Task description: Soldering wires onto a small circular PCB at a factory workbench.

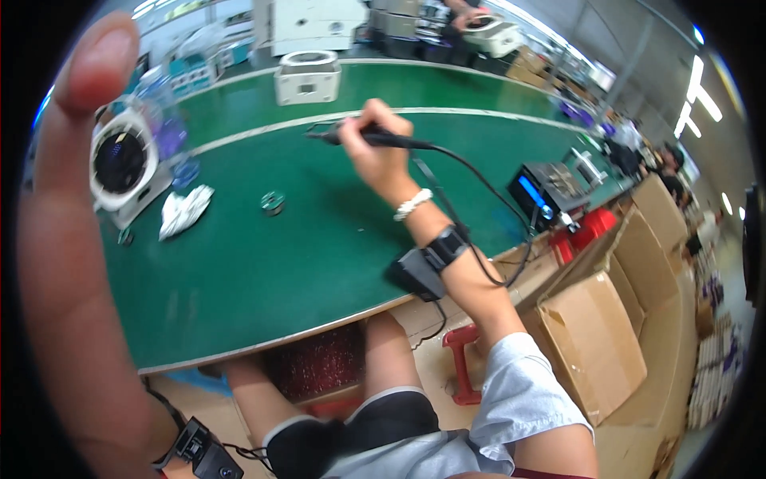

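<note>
My right hand (381, 156) is closed round the black handle of a soldering iron (387, 140), held above the green table (319, 263) with its tip pointing left. A black cable runs from the handle to a soldering station (550, 191) with a lit blue display at the right. Large and blurred, my left hand (80, 239) rises at the left edge, very close to the view; one finger is stretched upward and the others do not show. Between the hands lie a small spool of wire (272, 203) and a crumpled white cloth (186, 212).
A white housing with a round dark face (124, 164) stands at the left, beside a clear plastic bottle (166, 132). Another white housing (308, 86) sits farther back. Open cardboard boxes (594, 343) and a red stand (463, 363) are at the right. Another person's hand (471, 17) works at the far side.
</note>
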